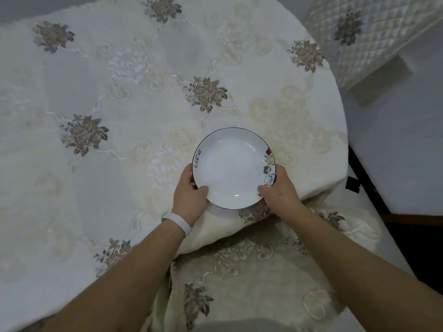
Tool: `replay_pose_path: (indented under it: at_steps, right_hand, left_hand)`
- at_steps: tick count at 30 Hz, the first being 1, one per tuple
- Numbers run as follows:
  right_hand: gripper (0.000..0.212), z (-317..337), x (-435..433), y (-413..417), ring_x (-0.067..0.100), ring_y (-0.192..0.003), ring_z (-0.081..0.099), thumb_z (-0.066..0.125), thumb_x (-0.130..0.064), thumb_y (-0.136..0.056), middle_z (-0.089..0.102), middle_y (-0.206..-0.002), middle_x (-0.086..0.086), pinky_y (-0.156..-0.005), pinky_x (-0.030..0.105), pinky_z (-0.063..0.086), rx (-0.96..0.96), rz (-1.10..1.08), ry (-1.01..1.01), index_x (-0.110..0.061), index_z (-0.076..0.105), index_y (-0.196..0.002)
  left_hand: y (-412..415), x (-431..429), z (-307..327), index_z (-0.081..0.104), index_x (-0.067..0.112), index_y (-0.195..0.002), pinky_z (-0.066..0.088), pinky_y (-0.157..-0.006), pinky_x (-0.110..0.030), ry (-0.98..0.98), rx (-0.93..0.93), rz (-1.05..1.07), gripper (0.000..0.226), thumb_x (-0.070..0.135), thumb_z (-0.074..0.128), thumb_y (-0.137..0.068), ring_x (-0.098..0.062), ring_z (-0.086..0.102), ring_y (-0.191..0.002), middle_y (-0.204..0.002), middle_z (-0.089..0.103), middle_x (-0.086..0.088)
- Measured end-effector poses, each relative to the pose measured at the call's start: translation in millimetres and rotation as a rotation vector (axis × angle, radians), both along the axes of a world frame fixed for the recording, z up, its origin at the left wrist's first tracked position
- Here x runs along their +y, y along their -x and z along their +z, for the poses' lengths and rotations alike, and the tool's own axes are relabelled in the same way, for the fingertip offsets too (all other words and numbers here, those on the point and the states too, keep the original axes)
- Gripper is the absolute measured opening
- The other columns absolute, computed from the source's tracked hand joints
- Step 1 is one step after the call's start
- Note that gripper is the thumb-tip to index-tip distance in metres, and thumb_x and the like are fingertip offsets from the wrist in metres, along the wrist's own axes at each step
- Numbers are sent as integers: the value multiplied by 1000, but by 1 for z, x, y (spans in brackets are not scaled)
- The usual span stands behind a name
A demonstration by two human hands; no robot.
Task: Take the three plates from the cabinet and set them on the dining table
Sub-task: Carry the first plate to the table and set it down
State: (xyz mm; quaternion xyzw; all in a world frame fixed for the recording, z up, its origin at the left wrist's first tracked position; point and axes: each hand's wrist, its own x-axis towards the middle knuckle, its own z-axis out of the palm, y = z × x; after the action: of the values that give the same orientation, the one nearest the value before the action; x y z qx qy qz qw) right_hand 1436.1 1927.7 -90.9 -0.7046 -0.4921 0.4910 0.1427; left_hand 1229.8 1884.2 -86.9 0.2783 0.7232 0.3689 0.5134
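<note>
Quickly, left to right, everything placed against the plate [233, 167]. Far left of the plate and behind it: dining table [336, 130], round edge, covered by a cream tablecloth [107, 75] with embroidered scrolls and brownish flower clusters; one cluster sits well left of the plate, another just behind it. Down-left of the plate: a white wristband [178, 221] on the left forearm, bare arm coming up from the bottom edge. Left hand [189, 190] grips the plate's left-near rim, thumb laid over the rim onto the inner slope, other fingers tucked below the rim and mostly hidden. Plate itself: white, shallow, thin dark rim line, word "Life" written on its left side, small cartoon figures on its right side, upright with the hollow facing up. It sits over the cloth near the table's near edge, on the table's right half. Only one plate shows from above; cannot tell if more are stacked under it, and cannot tell if it rests on the cloth or is held just above it. Right hand [279, 190] holds the right-near rim the same way, thumb on top, fingers under. Below the plate: a chair seat [251, 279] in matching flowered fabric, partly under the cloth's overhang. Up-right of the plate, well apart: a quilted chair back [359, 32] with one flower motif. Right of the plate: pale floor [395, 152].
</note>
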Motion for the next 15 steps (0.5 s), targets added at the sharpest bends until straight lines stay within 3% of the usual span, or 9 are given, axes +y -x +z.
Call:
replay_pose_path:
  at_steps: [3, 7, 11, 15]
  right_hand:
    - [56, -6, 5, 2, 19, -97, 57, 61, -3, -83, 61, -106, -3, -85, 29, 44, -7, -18, -1, -18, 43, -133]
    - [56, -10, 8, 2, 19, -97, 57, 61, -3, -83, 61, -105, -3, -84, 29, 43, -13, -27, -4, -19, 43, -134]
    - [52, -11, 9, 1, 14, -88, 58, 59, -3, -84, 60, -95, -12, -78, 29, 43, -21, -22, -1, -19, 43, -130]
    - [50, -10, 10, 0, 7, -82, 58, 60, -7, -84, 61, -93, -12, -78, 31, 44, -44, 10, 10, -18, 43, -130]
  left_hand:
    - [2, 5, -8, 48, 54, -103, 51, -79, -29, -10, 34, -28, 65, -6, 55, -78, -9, 63, -88, -96, 64, 18]
    - [4, 9, -12, 49, 57, -96, 52, -75, -28, -23, 82, -74, 62, -2, 56, -77, -10, 63, -89, -94, 63, 20]
    - [5, 11, -9, 47, 50, -94, 41, -58, -8, -38, 130, -131, 53, -1, 54, -78, 0, 59, -79, -90, 62, 19]
    - [8, 11, -7, 45, 46, -102, 40, -56, -6, -28, 138, -169, 51, 0, 55, -81, 0, 58, -81, -93, 59, 19]
